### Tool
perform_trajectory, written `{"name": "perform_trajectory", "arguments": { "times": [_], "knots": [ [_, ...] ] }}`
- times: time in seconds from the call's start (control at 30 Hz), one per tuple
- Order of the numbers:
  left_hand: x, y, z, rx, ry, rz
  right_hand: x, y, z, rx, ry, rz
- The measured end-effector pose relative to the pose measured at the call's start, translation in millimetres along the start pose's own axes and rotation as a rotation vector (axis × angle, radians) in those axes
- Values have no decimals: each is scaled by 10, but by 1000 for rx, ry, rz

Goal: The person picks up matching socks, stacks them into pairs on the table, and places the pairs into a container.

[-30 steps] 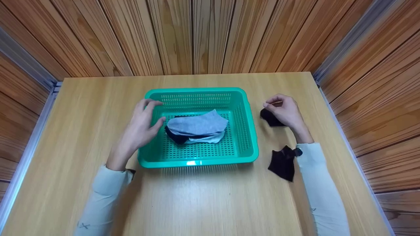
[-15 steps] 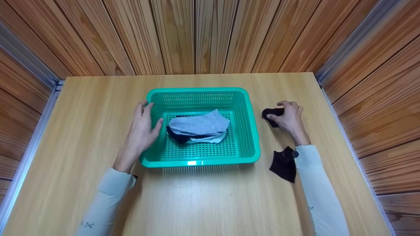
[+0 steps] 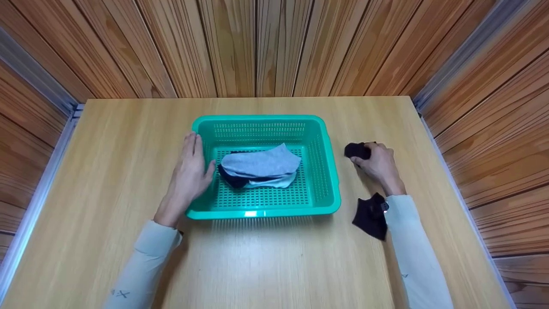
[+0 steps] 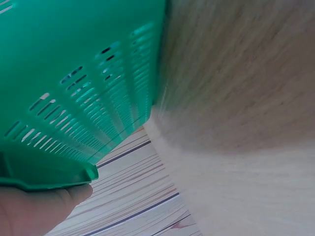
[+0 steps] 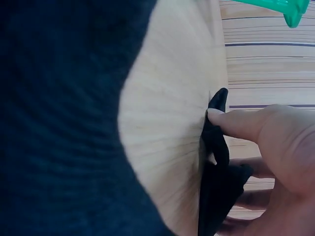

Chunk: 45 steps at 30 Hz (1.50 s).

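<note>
My left hand (image 3: 188, 171) lies along the left rim of a green plastic basket (image 3: 266, 212), its fingers straight and close together. The thumb reaches over the inside. From the left wrist, the basket's slotted wall (image 4: 88, 103) fills much of the view, with part of the hand at the rim. At the right, my right hand (image 3: 379, 163) pinches a black sock (image 3: 357, 149) on the table between thumb and fingers. The right wrist view shows the thumb pressing that sock (image 5: 216, 147). A second black sock (image 3: 369, 216) lies nearer, beside the right cuff.
Inside the basket, a light grey-blue sock (image 3: 261, 162) lies over a dark sock (image 3: 233, 180) and a paler one (image 3: 279, 181). The basket stands on a light wooden table (image 3: 257, 266). Wood-plank walls (image 3: 279, 47) rise behind and at both sides.
My right hand has come down onto the farther black sock and now grips it, bunching it slightly. The left hand's fingers have straightened and settled along the basket rim.
</note>
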State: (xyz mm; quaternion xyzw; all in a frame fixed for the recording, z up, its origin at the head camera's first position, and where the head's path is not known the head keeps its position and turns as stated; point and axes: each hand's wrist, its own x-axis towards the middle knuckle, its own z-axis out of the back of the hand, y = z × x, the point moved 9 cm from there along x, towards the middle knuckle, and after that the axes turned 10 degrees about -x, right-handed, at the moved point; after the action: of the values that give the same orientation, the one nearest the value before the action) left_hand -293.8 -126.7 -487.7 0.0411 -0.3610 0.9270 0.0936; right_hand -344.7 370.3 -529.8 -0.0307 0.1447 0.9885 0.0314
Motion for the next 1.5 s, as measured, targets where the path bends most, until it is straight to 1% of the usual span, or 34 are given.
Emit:
{"name": "perform_trajectory", "arguments": {
  "times": [0.13,0.27,0.47,0.63,0.77,0.93,1.07,1.33,1.43,1.5],
  "knots": [
    [7,5,-12,24,4,6,-29,7,14,3,-7,-21],
    [-7,18,-21,42,4,14,-43,29,4,-1,6,-46],
    [-23,7,-14,45,-5,5,-48,81,25,-11,-24,-4],
    [-20,1,2,35,-15,-7,-67,79,42,11,-42,7],
    [-20,9,9,21,-17,-13,-76,72,60,15,-89,19],
    [-11,10,21,2,-23,-14,-76,49,74,49,-117,35],
    [-6,16,18,-9,-18,-1,-75,24,79,78,-108,33],
    [-8,18,18,-10,-18,0,-111,-10,87,158,-52,21],
    [-9,28,19,-17,-10,11,-141,-3,97,171,-35,12],
    [-9,30,23,-20,-8,19,-173,14,116,171,-37,13]
  ]
}}
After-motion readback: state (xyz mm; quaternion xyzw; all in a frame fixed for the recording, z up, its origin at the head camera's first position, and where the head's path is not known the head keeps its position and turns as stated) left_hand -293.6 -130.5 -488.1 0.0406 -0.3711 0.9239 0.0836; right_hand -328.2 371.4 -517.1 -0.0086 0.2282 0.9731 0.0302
